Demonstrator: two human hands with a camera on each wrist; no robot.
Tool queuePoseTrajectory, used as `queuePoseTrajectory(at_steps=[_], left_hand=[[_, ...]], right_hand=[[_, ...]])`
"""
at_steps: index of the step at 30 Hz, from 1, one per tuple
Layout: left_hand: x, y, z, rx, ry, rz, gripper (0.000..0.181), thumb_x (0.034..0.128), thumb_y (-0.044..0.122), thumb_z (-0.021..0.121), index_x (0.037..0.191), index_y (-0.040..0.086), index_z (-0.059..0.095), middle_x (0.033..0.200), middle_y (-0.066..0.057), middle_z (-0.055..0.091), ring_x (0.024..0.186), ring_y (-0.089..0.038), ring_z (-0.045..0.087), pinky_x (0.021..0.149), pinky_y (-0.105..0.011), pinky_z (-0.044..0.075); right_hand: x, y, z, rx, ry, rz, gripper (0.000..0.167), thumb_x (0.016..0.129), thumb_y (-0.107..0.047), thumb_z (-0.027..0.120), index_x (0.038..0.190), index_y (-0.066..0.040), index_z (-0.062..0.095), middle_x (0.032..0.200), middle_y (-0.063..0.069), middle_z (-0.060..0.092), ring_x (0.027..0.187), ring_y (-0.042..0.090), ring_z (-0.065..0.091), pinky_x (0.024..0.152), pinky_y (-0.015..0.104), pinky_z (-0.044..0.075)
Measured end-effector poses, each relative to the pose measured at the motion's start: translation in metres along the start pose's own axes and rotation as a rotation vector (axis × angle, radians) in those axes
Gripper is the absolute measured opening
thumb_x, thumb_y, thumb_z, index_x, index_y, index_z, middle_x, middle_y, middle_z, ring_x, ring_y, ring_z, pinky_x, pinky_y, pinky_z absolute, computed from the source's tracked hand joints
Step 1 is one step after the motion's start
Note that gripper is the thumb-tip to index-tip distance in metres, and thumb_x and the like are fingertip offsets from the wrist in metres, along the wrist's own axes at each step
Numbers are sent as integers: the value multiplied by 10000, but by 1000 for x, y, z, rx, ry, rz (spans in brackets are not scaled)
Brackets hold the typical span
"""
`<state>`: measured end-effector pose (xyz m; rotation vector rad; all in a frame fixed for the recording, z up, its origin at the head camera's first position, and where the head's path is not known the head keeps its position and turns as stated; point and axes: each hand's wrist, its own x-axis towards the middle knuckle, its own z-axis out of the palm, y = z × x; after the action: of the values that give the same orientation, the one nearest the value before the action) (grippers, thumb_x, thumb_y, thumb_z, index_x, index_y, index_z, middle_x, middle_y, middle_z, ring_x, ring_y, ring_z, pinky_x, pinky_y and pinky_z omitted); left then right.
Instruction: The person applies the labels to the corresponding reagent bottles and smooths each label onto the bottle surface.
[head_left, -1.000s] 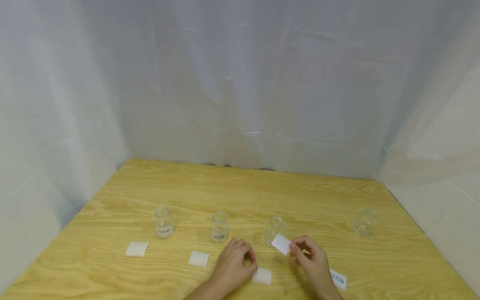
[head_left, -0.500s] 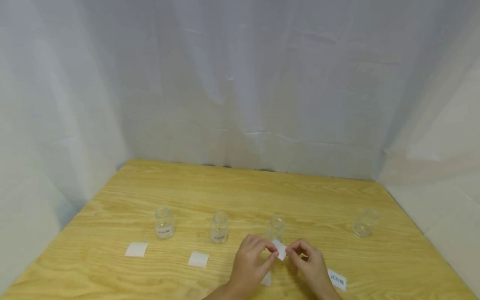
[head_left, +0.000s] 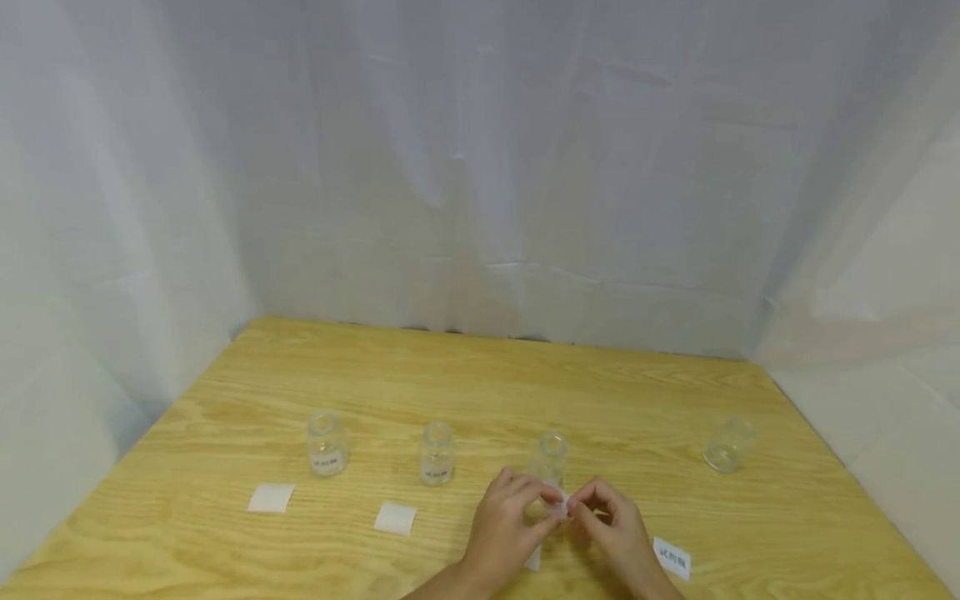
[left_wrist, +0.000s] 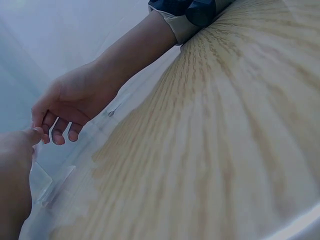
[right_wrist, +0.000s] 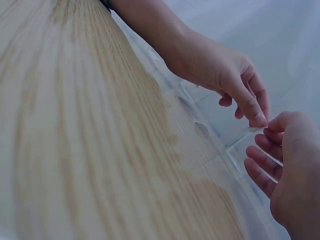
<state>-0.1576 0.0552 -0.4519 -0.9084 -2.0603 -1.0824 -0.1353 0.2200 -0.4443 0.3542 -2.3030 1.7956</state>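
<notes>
Both hands meet in front of a clear glass bottle (head_left: 552, 450) in the head view. My left hand (head_left: 501, 525) pinches a small white label (head_left: 558, 503) between thumb and index finger. From the other side, my right hand (head_left: 618, 533) pinches the same label at its edge; its other fingers are loosely curled. Most of the label is hidden by the fingertips, and only a thin sliver shows in the right wrist view. Under the left hand, a white paper piece (head_left: 533, 558) is partly covered. A label with printed characters (head_left: 671, 557) lies right of the right hand.
Two glass bottles bearing printed labels stand to the left, the outer bottle (head_left: 326, 446) and the inner bottle (head_left: 437, 454). Far right is a bottle (head_left: 729, 444) with no visible label. White paper squares (head_left: 272, 498) lie on the wooden table (head_left: 480, 383). White curtains (head_left: 480, 167) surround it.
My left hand has moved right from beside the paper piece and taken hold of the label that the right hand held. The label has turned and is more hidden between the fingers.
</notes>
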Motion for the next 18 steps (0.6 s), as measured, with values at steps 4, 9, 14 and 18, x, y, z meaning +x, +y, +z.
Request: queuePoseTrajectory(at_steps=[4,9,14,18], left_hand=[[-1,0,0,-16,-20,-17,209,692,193,792,865,146,685,836,94,641,786,-50,490,717,-172,444],[-1,0,0,-38,-32,-15,195,696,161,793,858,134,688,801,92,631,772,-54,497,712,-164,449],[-1,1,0,-55,-35,-5,191,694,152,794,853,126,693,777,88,636,722,-61,493,654,-102,412],[-1,1,0,-65,-30,10,176,702,142,790,850,122,696,768,85,636,705,-65,502,648,-84,402]], right_hand=[[-1,0,-1,-5,-52,-25,69,892,-57,590,833,-30,570,773,62,581,656,188,552,491,301,499],[-1,-1,-1,-2,-58,-48,54,885,-39,595,835,-35,577,743,66,571,630,201,548,462,307,492],[-2,-2,-1,20,-36,-72,53,862,-2,608,826,-32,584,723,71,571,611,186,552,439,316,487],[-1,-1,-2,50,-44,-78,51,851,35,596,830,-7,577,728,78,567,619,188,558,438,322,487]])
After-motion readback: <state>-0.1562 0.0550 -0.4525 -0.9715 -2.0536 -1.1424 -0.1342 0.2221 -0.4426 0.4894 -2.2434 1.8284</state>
